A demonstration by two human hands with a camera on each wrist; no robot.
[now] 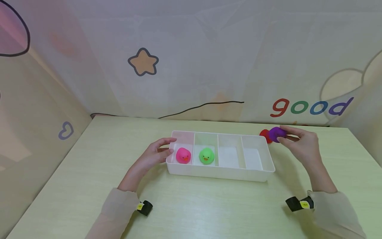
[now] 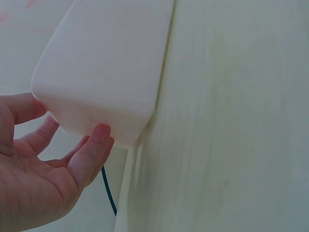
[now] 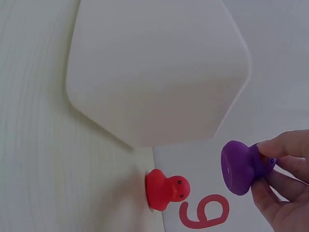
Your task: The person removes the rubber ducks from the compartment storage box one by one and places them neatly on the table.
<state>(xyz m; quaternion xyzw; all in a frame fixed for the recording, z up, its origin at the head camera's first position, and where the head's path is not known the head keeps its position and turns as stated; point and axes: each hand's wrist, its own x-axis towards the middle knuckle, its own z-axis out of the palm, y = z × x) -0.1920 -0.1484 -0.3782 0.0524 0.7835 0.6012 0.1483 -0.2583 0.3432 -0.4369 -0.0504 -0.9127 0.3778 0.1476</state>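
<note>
A white divided tray (image 1: 221, 173) stands in the middle of the table. My left hand (image 1: 156, 151) holds its left end, with fingertips at the rim and others against the outer end wall (image 2: 82, 113). Inside the leftmost compartment sits a pink rubber duck (image 1: 183, 155); a green rubber duck (image 1: 207, 156) is in the one beside it. Past the tray's right end, my right hand (image 1: 302, 144) pinches a purple rubber duck (image 3: 244, 166) between thumb and fingers, raised off the table. A red rubber duck (image 3: 164, 189) rests on the table behind it, partly covered in the head view.
The pale wooden table (image 1: 209, 205) runs back to a printed cloth backdrop (image 1: 197, 66). Dividers (image 1: 242, 152) part the tray's two right compartments, whose bare white floors show. Black straps with small devices (image 1: 146, 208) sit at both wrists.
</note>
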